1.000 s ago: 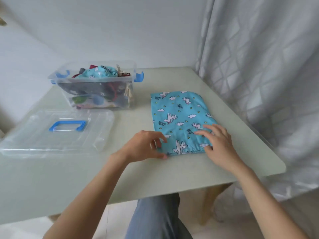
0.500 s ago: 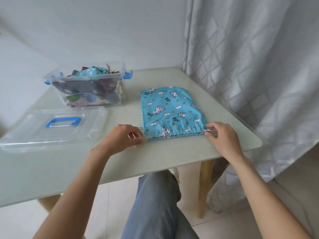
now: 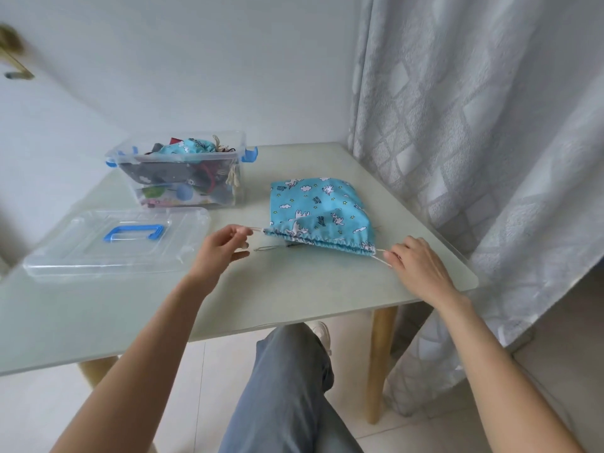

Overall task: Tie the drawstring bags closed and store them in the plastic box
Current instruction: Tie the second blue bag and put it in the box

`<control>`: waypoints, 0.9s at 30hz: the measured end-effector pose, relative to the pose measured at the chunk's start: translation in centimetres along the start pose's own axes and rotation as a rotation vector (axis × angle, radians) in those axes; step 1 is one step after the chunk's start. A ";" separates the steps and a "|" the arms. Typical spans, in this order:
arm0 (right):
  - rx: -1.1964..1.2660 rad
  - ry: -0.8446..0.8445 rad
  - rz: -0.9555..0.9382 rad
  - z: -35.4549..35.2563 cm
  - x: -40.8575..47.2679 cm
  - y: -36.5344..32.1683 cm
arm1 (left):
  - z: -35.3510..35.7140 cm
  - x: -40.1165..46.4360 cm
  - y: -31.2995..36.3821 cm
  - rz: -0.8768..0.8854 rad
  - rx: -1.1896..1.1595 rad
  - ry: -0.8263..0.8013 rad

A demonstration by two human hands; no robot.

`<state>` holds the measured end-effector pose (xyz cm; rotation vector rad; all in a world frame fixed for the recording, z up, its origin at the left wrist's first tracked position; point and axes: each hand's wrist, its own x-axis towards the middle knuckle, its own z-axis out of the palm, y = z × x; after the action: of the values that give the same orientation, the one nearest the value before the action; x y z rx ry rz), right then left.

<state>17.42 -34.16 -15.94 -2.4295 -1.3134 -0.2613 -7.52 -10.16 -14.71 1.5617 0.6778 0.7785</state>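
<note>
Our left hand (image 3: 225,248) and right hand (image 3: 413,261) each pinch a drawstring end (image 3: 383,256) of the blue bag (image 3: 322,217), its mouth gathered near the table's (image 3: 294,299) front edge. It is not yet knotted. The plastic box (image 3: 183,173), already holding bags, waits at the back, with open room between.

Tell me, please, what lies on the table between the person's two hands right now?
In the head view, the blue drawstring bag lies between the left hand and right hand; its gathered mouth spans the gap, each hand pinching a cord end.
</note>
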 end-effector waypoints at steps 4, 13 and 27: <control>0.733 0.101 0.220 -0.9 0.9 -1.4 | 1.1 1.2 0.3 -0.079 -0.467 0.113; 1.667 0.248 0.479 -0.7 3.3 -3.4 | 2.6 2.5 1.0 -0.115 -0.995 0.134; 1.468 0.092 0.510 1.0 6.6 -3.1 | -0.4 4.4 -0.2 -0.111 -0.707 0.197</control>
<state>18.46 -27.13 -13.93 -1.3053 -0.4106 0.5448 -5.14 -6.45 -14.40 0.8073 0.5403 0.9644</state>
